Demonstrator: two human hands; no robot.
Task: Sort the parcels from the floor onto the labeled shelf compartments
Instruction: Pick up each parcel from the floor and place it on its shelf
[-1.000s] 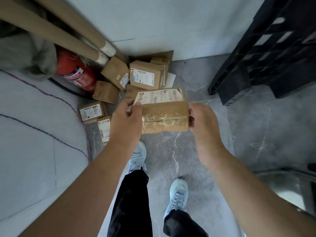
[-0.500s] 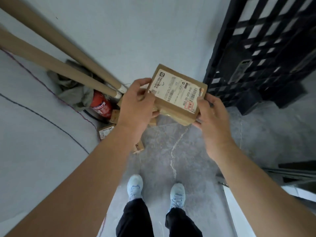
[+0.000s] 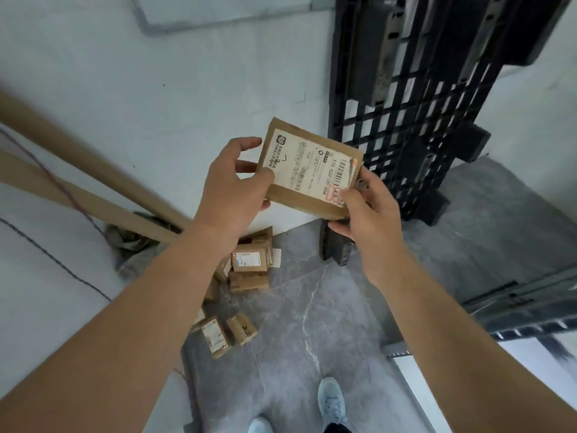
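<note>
one flat brown cardboard parcel (image 3: 307, 173), its white printed label facing up, was off the floor (image 3: 327, 307) and held in the air, the left hand (image 3: 234, 182) clamped on its left edge and the right hand (image 3: 365, 210) pinching its lower right corner. no shelf compartment was in view, so placement looked yet to come. below the fingers (image 3: 249, 142), several small taped boxes (image 3: 246, 273) lay heaped on smooth grey floor, unsorted.

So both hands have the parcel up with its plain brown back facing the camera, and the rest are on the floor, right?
Not quite: the head view shows the parcel held by the left hand and right hand with its printed label facing the camera. The other parcels do lie on the floor.
</note>
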